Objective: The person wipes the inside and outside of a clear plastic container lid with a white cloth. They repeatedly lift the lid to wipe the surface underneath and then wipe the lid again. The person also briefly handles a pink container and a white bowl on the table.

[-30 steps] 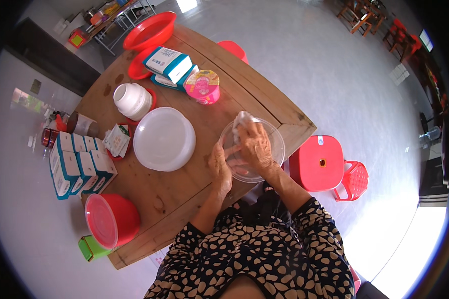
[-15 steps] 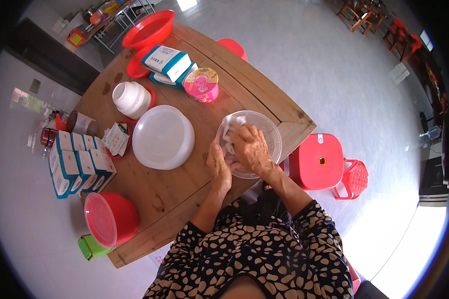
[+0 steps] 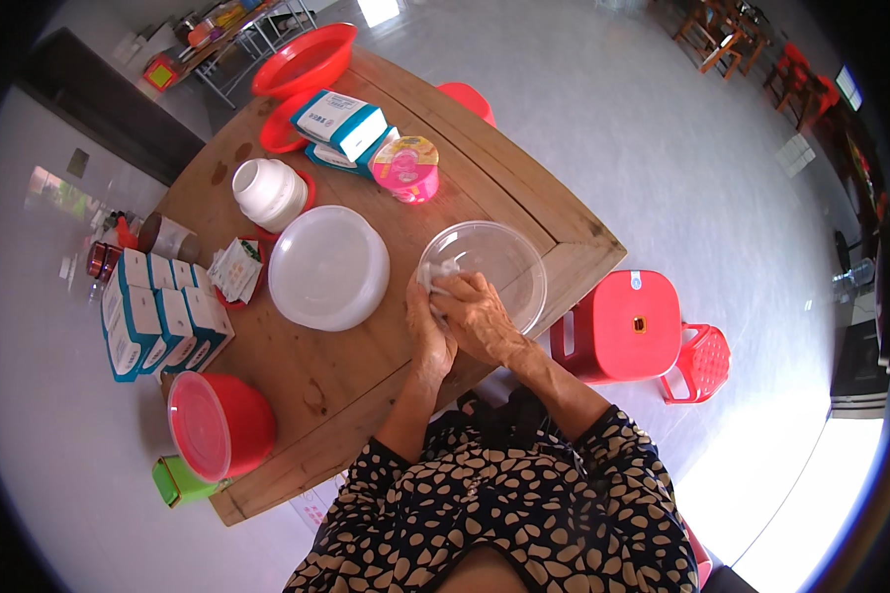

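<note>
- The wooden desk is the largest thing here, brown and stained in places; one corner points right, under or just beneath the clear lid.
- The red stool stands beyond that corner, apart from the hands.
- The white stack of round plastic pieces sits on the desk left of the lid, with a narrow strip of wood showing between.
- The clear lid, perhaps a shallow tub, is over the desk's right corner, slightly nearer the stack than a second ago. It is round and see-through, with a pale raised rim and some glare; wood grain shows through it. Whether it touches the wood I cannot tell.
- The right hand has just shifted from the middle of the lid to its left rim, beside the other hand, so the rubbing is now at the edge and the centre lies uncovered. Its fingers are curled around a cloth.
- The left hand is at the same near-left edge, thumb up; its fingertips are hidden, so I cannot tell whether they grip the rim.
- The white cloth, the smallest, is crumpled and soft-looking, poking out past the right fingers.
</note>
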Action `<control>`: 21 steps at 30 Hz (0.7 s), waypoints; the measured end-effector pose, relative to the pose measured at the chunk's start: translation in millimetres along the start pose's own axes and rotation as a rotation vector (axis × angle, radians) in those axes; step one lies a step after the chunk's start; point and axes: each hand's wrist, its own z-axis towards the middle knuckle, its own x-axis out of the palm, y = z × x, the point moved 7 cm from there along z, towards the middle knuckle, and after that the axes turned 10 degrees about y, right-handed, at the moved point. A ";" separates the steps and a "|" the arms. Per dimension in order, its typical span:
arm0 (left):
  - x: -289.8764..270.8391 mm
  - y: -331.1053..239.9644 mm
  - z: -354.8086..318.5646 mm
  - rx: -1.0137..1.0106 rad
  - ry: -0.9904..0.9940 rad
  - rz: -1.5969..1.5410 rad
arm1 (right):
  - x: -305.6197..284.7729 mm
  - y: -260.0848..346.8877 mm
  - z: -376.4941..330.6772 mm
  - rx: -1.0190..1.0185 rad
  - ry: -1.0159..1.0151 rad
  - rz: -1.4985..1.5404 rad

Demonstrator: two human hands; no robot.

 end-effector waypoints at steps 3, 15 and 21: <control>14.8 -9.0 -10.9 -0.081 0.053 0.105 | -7.5 6.5 -15.8 -0.091 0.163 0.035; 22.6 -12.0 -15.9 -0.046 -0.053 0.108 | -45.2 -3.7 -50.2 0.099 0.177 -0.264; 12.0 -10.6 -13.1 0.013 -0.036 0.091 | -19.9 23.2 -22.5 -0.088 0.088 -0.096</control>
